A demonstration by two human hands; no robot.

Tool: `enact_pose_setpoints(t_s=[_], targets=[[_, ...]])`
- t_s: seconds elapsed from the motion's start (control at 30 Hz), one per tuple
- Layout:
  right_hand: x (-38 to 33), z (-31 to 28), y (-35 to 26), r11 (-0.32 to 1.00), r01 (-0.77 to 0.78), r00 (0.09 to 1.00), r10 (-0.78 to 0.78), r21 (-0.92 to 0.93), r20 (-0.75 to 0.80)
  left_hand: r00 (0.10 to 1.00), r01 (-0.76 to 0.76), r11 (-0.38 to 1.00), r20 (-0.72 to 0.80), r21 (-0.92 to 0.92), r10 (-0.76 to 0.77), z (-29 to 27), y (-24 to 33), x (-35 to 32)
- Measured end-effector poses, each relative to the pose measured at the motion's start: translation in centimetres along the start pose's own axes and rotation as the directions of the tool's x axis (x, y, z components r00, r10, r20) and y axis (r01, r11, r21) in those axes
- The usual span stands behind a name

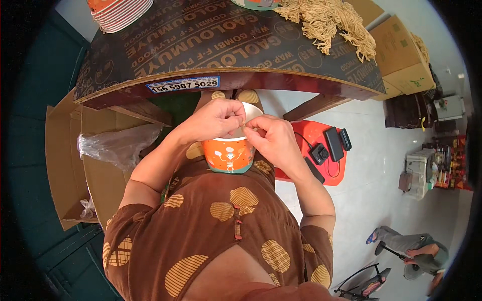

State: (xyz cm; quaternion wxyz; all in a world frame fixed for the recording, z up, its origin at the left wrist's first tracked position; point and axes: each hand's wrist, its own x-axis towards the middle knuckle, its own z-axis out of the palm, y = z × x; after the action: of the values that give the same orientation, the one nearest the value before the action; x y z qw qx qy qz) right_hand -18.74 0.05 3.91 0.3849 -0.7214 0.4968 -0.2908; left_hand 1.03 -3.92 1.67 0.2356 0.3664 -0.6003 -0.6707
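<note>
An orange bucket (pixel 228 156) with a white rim, a green base and a printed white figure stands in my lap, below the table edge. My left hand (pixel 216 119) reaches over its rim from the left, fingertips pinched together. From the right, my right hand (pixel 271 139) pinches at the rim too, its fingertips almost meeting those of the left. Whatever lies between the fingers is too small and hidden to make out. Part of the bucket's pale inside shows beyond the hands.
On the dark plywood table (pixel 201 42) lie a heap of tan cords (pixel 334 22), a stack of orange buckets (pixel 120 15) and another bucket (pixel 256 4). A red stool (pixel 306 133) at right carries electronic devices. Cardboard boxes (pixel 65 165) flank me. Another person (pixel 422 253) is at far right.
</note>
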Motion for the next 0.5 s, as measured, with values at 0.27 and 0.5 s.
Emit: enact_pose_setpoints(t_s=[0.27,0.5], targets=[[0.1,0.0,0.3,0.941,-0.149,0.988,0.15,0.304,0.02,0.994,0.055,0.993,-0.086,-0.104,-0.064,0.2,1.0,0.0],[0.3,-0.5,-0.3,0.91,-0.132,0.99,0.142,0.392,0.003,0.989,0.104,0.97,0.13,-0.22,-0.077,-0.2,1.0,0.6]])
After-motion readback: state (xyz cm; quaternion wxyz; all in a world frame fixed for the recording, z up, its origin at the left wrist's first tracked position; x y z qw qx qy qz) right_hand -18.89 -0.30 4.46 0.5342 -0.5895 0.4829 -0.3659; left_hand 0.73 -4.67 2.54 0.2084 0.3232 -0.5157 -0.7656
